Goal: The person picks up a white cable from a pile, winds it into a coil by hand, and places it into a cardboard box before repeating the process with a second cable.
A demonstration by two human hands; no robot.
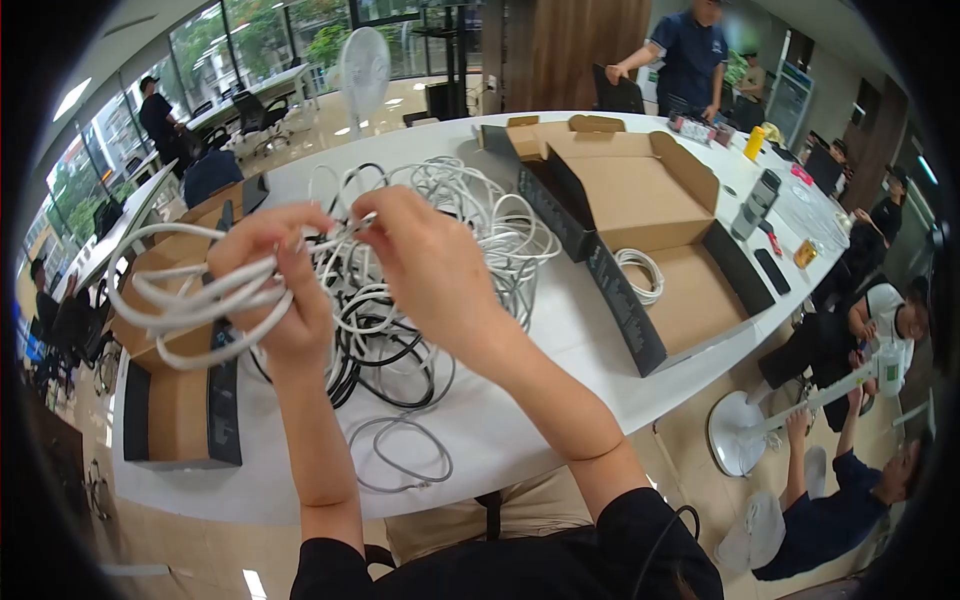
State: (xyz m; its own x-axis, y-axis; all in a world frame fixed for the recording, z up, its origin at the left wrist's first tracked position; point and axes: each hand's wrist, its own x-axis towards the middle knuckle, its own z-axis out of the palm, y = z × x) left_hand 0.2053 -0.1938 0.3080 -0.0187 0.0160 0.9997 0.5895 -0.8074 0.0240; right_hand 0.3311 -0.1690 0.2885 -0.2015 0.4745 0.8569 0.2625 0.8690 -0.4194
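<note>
My left hand (pixel 285 275) is closed around a coiled white cable (pixel 185 290), whose loops hang out to the left. Close beside it, my right hand (pixel 425 255) pinches a piece of white cable in front of the pile; its exact end is partly hidden by the fingers. Under and behind both hands lies a tangled heap of white, grey and black cables (pixel 510 235). A single grey cable (pixel 405 465) with a small plug trails toward the table's near edge.
An open cardboard box (pixel 690 290) on the right holds a small white cable coil (pixel 640 277). Another open box (pixel 185 405) stands at left. A bottle (pixel 757 204) and small items lie along the right side of the white table (pixel 480 410). Several people are around the room.
</note>
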